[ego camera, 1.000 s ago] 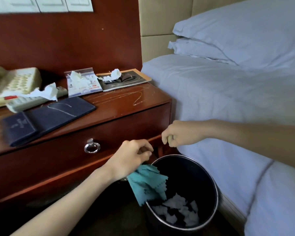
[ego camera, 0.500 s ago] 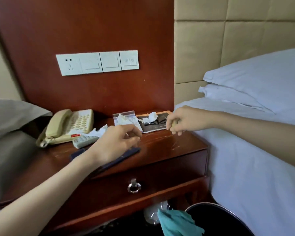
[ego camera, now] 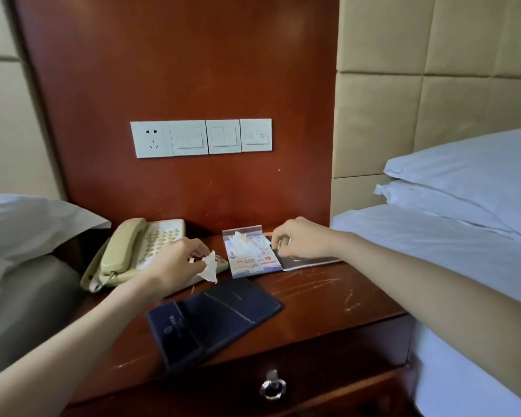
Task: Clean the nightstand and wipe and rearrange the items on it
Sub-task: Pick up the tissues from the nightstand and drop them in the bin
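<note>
Both hands have moved farther back over the nightstand (ego camera: 328, 299) since half a second ago. The left hand (ego camera: 175, 263) now pinches a crumpled tissue (ego camera: 209, 266) beside the telephone (ego camera: 139, 251). The right hand (ego camera: 301, 239), fingers curled, rests on the booklet (ego camera: 310, 261); whether it grips anything I cannot tell. Between the hands stands a clear card holder (ego camera: 251, 254); nearer than them lies the dark folder (ego camera: 211, 320).

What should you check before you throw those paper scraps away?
1. Left hand pinching the crumpled tissue: ok.
2. Right hand closed on a scrap at the booklet: cannot tell, fingers hide it.
3. Tissue on the plastic packet collected: not ok, one lies there.
4. Bin in sight: not ok.
5. Phone handset seated: ok.
6. Navy folder fully on nightstand: ok.
</note>
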The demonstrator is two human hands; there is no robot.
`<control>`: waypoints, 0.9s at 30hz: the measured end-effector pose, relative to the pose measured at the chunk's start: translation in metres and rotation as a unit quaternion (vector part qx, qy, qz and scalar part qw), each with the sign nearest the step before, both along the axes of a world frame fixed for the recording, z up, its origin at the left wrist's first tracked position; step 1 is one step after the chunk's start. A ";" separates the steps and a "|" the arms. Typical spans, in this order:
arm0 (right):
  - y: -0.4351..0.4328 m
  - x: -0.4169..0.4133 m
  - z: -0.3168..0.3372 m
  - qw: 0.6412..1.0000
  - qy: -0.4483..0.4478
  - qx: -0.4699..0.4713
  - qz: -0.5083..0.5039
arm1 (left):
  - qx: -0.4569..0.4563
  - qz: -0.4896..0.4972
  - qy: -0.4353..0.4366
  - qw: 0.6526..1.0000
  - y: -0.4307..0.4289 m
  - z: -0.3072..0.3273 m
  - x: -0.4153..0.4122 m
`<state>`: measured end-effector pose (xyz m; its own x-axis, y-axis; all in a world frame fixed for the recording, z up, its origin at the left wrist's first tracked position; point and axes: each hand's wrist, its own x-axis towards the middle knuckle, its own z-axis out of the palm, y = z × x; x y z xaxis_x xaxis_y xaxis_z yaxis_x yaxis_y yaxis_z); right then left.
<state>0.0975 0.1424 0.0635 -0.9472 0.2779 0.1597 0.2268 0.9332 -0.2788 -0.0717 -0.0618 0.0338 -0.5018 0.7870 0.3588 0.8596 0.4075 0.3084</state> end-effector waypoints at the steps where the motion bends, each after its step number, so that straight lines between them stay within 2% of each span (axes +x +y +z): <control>1: -0.001 -0.009 -0.002 1.000 -0.001 0.006 0.000 | -0.015 0.003 0.001 1.000 0.000 -0.002 -0.006; 4: -0.003 -0.034 -0.009 1.000 -0.006 -0.011 0.005 | -0.074 0.018 -0.005 0.997 0.003 -0.011 -0.018; 7: -0.003 -0.058 -0.017 1.000 -0.024 -0.007 0.012 | -0.090 0.034 0.018 0.995 0.011 -0.021 -0.020; 11: 0.000 -0.085 -0.027 0.999 -0.029 0.005 0.018 | -0.070 0.010 0.045 0.997 0.023 -0.023 -0.021; 20: 0.004 -0.113 -0.044 1.000 0.003 0.010 -0.018 | 0.064 -0.020 0.001 0.998 0.019 -0.029 -0.027; 27: 0.009 -0.112 -0.046 0.999 0.041 0.006 -0.030 | 0.075 -0.003 0.000 0.997 0.015 -0.023 -0.027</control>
